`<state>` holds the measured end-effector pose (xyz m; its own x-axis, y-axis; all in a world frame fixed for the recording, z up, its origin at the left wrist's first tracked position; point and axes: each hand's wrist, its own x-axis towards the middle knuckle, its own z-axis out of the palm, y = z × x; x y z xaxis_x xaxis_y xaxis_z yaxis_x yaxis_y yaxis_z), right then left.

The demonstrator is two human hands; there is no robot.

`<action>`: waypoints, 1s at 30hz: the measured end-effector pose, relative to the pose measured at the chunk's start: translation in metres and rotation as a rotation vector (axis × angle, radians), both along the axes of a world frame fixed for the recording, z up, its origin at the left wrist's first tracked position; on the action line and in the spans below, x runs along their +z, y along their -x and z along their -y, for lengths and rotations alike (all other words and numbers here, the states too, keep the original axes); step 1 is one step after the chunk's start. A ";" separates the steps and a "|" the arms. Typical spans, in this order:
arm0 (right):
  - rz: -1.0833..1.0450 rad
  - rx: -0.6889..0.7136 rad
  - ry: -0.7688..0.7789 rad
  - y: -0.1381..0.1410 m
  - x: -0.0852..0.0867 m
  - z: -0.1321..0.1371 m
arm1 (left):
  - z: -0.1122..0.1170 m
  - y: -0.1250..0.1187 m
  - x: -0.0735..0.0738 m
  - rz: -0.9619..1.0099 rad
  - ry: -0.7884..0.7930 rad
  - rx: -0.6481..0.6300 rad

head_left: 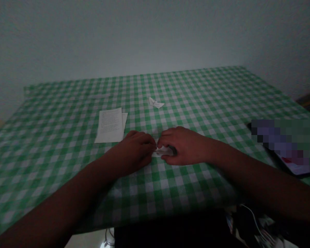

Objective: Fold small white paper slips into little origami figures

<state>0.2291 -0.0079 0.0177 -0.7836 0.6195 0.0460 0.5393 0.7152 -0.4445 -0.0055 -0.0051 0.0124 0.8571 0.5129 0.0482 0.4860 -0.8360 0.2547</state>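
Near the front middle of the table, my left hand [138, 151] and my right hand [181, 146] meet over a small piece of white paper [165, 151]. The fingers of my left hand are closed on its left end and hide that part. My right hand curls around the other side, thumb and fingertips on the paper. How the piece is folded is mostly covered by my fingers. Left of my hands lie printed sheets [110, 125], one partly under another. Farther back rests a small folded paper [156, 103] with raised points.
A green and white checked cloth [196, 93] covers the table, which stands against a pale wall [134, 38]. At the right edge lies a dark-edged flat device [286, 151], its screen blurred out. Cables [255, 220] hang below the table's front right edge.
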 end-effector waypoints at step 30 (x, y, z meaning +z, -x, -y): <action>-0.036 -0.076 0.008 0.005 -0.002 0.002 | 0.006 -0.005 0.004 0.033 0.078 0.158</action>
